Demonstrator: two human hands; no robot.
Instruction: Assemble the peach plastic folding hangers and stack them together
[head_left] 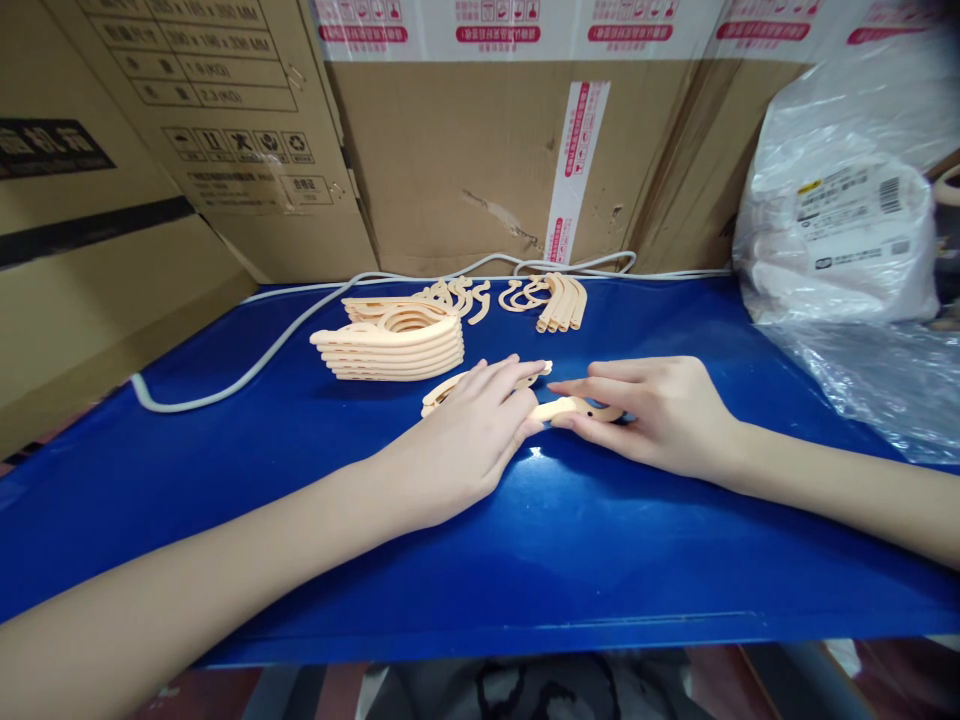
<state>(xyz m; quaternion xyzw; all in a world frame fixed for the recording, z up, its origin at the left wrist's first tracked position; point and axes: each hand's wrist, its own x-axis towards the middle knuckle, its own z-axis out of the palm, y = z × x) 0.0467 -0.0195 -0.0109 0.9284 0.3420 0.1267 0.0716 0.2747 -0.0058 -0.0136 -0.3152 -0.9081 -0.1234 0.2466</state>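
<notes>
Peach plastic pieces (397, 342) on a glossy blue mat (570, 540).

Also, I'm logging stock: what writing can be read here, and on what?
"1.9 (KG)", "2.3 (KG)": left box.
"MM" ends the size rows above them; digits unsure.
Handling signs, one for recycling: same box.
Black band, far left: characters, blurred.
Tape: red print, too small.
Bag label: barcode, print too small.

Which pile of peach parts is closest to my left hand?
The tall stack of wide curved pieces; the loose hooks lie farther back.
</notes>
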